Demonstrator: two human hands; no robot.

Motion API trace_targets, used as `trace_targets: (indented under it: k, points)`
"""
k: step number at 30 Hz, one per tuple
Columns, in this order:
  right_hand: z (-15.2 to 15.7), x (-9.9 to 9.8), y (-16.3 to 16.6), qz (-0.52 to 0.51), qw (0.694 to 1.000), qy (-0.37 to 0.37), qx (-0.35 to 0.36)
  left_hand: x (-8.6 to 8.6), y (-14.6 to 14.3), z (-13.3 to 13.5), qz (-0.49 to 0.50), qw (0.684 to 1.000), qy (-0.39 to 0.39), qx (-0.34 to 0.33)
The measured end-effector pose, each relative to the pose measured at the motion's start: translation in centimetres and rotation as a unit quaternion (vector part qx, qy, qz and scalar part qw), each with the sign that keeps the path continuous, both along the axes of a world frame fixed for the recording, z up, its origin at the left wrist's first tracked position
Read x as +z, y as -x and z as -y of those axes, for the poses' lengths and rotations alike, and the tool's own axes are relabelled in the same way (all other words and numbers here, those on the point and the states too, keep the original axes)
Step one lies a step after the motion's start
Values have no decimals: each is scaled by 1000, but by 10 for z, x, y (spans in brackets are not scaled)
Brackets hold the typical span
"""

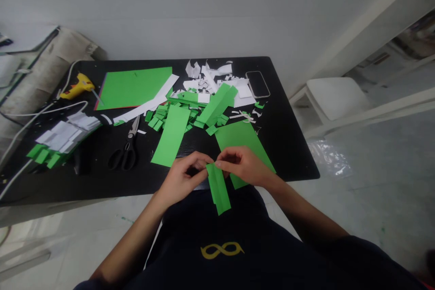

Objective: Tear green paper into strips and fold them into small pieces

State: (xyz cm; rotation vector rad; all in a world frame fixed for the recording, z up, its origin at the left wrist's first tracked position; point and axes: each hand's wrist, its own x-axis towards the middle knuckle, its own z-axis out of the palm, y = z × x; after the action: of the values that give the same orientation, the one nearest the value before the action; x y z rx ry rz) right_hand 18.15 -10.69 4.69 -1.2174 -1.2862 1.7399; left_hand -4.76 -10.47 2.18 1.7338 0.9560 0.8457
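Observation:
A creased strip of green paper hangs between my hands at the table's front edge, its lower end over my lap. My left hand pinches its upper left corner between thumb and fingers. On the other side, my right hand pinches the upper right corner. A larger green sheet lies partly under my right hand and forearm. Beyond my left hand is a flat green paper strip. Small folded green pieces are heaped behind it, with more green strips on top.
Black-handled scissors lie left of my hands on the black table. Farther left are a white-and-green folded-paper bundle and a yellow glue gun with its cord. Green sheets, white scraps and a phone sit at the back.

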Motion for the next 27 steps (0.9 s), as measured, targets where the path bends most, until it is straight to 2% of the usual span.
trace_targets:
  k: [4, 11, 15, 22, 27]
  points:
    - [0, -2, 0, 7, 1000, -11, -2, 0, -2, 0, 26, 999, 23, 10]
    - [1, -8, 2, -36, 999, -11, -14, 0, -8, -1, 54, 993, 51, 89]
    - [1, -12, 5, -13, 999, -43, -25, 0, -9, -1, 57, 993, 67, 84]
    - [1, -14, 7, -40, 999, 2, -34, -1, -11, 2, 91, 988, 80, 90]
    - [1, -13, 10, -30, 997, -19, -74, -4, -14, 4, 141, 979, 92, 113]
